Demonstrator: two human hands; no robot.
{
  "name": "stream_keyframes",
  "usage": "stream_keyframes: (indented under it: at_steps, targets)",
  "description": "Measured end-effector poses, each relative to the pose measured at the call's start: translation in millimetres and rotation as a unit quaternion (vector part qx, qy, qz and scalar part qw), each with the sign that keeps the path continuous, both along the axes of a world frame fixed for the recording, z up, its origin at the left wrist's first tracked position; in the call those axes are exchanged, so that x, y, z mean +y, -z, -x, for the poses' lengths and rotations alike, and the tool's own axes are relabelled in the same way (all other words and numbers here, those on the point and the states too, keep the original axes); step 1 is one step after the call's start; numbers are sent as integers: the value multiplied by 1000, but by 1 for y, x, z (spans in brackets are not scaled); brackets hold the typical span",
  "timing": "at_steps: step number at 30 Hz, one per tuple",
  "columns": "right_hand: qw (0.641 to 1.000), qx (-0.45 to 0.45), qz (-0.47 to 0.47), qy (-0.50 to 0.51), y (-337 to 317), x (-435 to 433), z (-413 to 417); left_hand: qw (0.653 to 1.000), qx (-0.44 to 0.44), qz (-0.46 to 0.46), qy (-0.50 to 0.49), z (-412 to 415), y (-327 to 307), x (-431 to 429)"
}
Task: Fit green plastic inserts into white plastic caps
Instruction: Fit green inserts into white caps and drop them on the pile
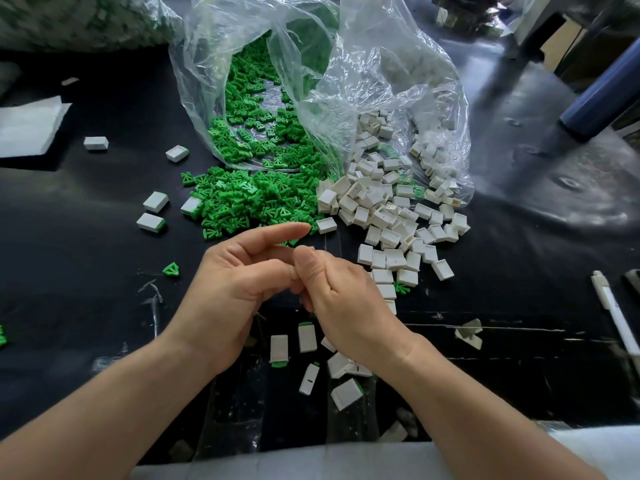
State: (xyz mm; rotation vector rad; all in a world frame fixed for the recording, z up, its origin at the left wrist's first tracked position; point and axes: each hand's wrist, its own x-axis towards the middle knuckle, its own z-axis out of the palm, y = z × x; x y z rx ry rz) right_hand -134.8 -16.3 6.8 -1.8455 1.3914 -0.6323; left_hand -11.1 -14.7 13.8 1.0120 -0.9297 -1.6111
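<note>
A heap of green inserts (242, 202) spills from a clear plastic bag (381, 74) at the middle of the black table. A heap of white caps (391, 216) lies right of it. My left hand (225, 289) and my right hand (343, 299) meet just in front of the heaps, fingertips pressed together. The left index finger points out; the other fingers curl in. Anything held between them is hidden. Caps with green inserts fitted (278, 348) lie below my hands, and more (150, 222) lie to the left. One loose insert (171, 270) lies left of my left hand.
A white sheet (27, 128) lies at the far left. A white pen (613, 313) rests near the right edge. A dark blue cylinder (602, 95) slants in at the upper right. Another bag of green parts (69, 19) sits at the back left.
</note>
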Motion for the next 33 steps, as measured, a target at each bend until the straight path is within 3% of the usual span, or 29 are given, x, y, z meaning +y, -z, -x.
stream_keyframes:
  at_steps: [15, 26, 33]
  targets:
    - [1000, -1, 15, 9, 3, 0, 1, 1000, 10, -2, -4, -1, 4, 0]
    - [970, -183, -157, 16, -1, -9, 9, 1000, -4, 9, -12, -3, 4, -2]
    - [989, -118, -93, 14, 3, -4, 3, 1000, -7, 24, -15, -1, 4, -1]
